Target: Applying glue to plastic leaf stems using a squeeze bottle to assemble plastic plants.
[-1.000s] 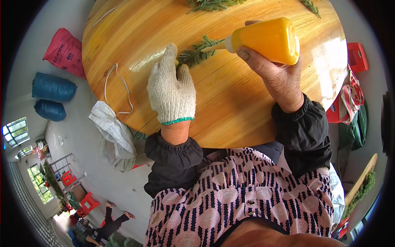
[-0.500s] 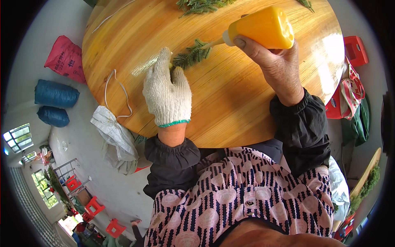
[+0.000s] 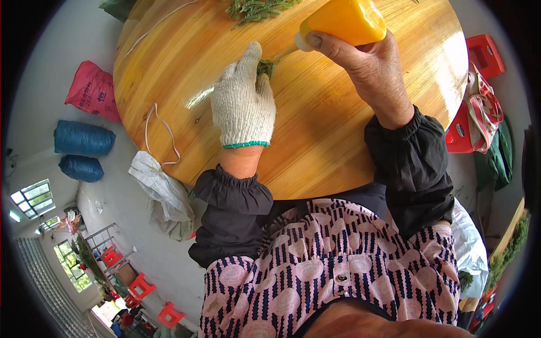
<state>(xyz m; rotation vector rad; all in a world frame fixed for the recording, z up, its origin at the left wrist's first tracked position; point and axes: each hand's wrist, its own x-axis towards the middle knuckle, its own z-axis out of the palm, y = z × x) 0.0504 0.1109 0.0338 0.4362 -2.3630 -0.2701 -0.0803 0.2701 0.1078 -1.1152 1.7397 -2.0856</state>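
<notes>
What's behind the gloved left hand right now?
Part of a green sprig shows beside the gloved left hand, with the nozzle of the yellow bottle pointing toward it. The hand hides the rest, so whether its fingers grip it can't be seen.

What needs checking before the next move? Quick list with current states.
1. Yellow bottle gripped: ok, the right hand has fingers wrapped around it.
2. Bottle tilted toward the sprig: ok, its nozzle slants down and left toward it.
3. Nozzle tip touching the sprig: cannot tell, they overlap in this view.
4. Sprig secured by the left hand: cannot tell, it shows beside the thumb but the grip is hidden.
5. Other greenery clear of both hands: ok, it lies apart, farther across the table.
6. Both hands gloved: not ok, the right is bare.
</notes>
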